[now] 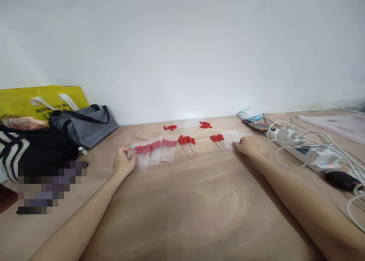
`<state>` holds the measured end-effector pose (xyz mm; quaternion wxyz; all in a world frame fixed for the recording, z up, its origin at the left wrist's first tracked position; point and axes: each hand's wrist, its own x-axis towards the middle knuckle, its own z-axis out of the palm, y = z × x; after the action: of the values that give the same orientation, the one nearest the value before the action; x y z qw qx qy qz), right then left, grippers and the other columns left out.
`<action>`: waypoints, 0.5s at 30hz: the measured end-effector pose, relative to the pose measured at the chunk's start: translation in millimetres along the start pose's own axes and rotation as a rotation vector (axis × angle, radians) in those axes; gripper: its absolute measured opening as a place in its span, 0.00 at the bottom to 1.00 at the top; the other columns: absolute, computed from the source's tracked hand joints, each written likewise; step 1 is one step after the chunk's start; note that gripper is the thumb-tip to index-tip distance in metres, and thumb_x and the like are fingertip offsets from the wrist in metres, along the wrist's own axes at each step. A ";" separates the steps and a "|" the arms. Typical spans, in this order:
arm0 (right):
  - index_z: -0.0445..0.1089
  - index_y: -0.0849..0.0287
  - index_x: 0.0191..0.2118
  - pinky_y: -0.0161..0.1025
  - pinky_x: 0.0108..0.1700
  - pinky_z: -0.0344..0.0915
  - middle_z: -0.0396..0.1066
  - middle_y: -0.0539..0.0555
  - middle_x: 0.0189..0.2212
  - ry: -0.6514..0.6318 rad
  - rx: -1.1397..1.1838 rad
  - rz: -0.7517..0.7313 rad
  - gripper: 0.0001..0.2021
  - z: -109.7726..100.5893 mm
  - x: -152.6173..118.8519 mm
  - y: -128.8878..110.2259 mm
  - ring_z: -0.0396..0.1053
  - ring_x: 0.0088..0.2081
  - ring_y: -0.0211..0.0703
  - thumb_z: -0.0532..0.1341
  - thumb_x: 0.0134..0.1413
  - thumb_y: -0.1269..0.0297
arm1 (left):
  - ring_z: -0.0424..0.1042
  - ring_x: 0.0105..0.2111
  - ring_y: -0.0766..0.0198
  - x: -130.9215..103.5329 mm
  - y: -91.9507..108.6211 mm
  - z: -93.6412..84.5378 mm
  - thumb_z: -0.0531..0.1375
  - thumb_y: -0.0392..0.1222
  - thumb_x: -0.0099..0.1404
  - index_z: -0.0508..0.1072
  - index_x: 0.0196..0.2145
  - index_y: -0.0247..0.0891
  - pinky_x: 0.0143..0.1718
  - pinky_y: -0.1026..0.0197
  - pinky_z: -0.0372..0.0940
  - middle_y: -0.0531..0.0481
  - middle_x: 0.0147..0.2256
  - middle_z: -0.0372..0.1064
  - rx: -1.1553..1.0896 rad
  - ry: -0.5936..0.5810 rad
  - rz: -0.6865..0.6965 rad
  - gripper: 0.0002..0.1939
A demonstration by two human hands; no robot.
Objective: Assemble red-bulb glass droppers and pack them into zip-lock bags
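My left hand [124, 162] pinches crinkled clear plastic [131, 154] at the left end of a row of bagged red-topped droppers [155, 151]. Those bags lie overlapping on the table. To their right are two fans of loose droppers with red bulbs, one in the middle [188, 145] and a smaller one [220, 143] further right. My right hand [245, 145] has its fingers closed at flat clear bags [229, 136] beside the smaller fan; the fingertips are partly hidden.
Loose red bulbs [170, 127] and more red bulbs [205, 124] lie near the wall, with clear thin tubes [191, 124] between. A striped bag [85, 126] and yellow bag [45, 97] stand left. Right are a power strip [302, 152], cables and a black mouse [340, 180].
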<state>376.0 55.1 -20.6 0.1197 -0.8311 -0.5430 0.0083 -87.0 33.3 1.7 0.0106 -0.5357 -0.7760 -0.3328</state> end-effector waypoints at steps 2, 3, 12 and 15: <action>0.71 0.65 0.36 0.42 0.38 0.60 0.68 0.67 0.39 -0.008 0.017 0.024 0.18 3.0 -0.2 -1.0 0.66 0.42 0.54 0.53 0.48 0.56 | 0.65 0.41 0.49 -5.4 2.3 -2.6 0.57 0.40 0.51 0.61 0.36 0.37 0.40 0.52 0.60 0.43 0.36 0.65 0.092 0.057 0.073 0.13; 0.70 0.65 0.35 0.42 0.37 0.60 0.68 0.67 0.38 -0.010 0.025 0.038 0.16 3.8 -1.0 -1.7 0.67 0.41 0.54 0.52 0.48 0.58 | 0.63 0.43 0.48 -8.9 4.4 -4.3 0.56 0.40 0.51 0.62 0.36 0.36 0.41 0.50 0.59 0.42 0.37 0.65 0.139 0.100 0.115 0.13; 0.65 0.65 0.35 0.43 0.36 0.59 0.67 0.66 0.35 0.181 0.309 -0.028 0.12 -8.6 -16.4 -11.9 0.66 0.39 0.53 0.50 0.52 0.63 | 0.64 0.42 0.53 -45.5 34.5 -12.2 0.53 0.41 0.56 0.65 0.33 0.37 0.47 0.49 0.55 0.44 0.37 0.66 -0.085 0.259 0.730 0.07; 0.61 0.60 0.33 0.36 0.32 0.60 0.67 0.57 0.30 0.251 0.618 -0.166 0.11 -18.2 -35.1 -34.6 0.66 0.31 0.41 0.48 0.54 0.59 | 0.65 0.40 0.57 -66.7 52.7 -11.1 0.53 0.39 0.58 0.65 0.32 0.37 0.44 0.53 0.59 0.45 0.36 0.66 -0.286 0.069 0.803 0.05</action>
<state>333.1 33.1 0.3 0.4321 -0.7031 -0.5615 0.0604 -18.2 -16.7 12.1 0.0907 -0.7799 -0.4511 -0.4244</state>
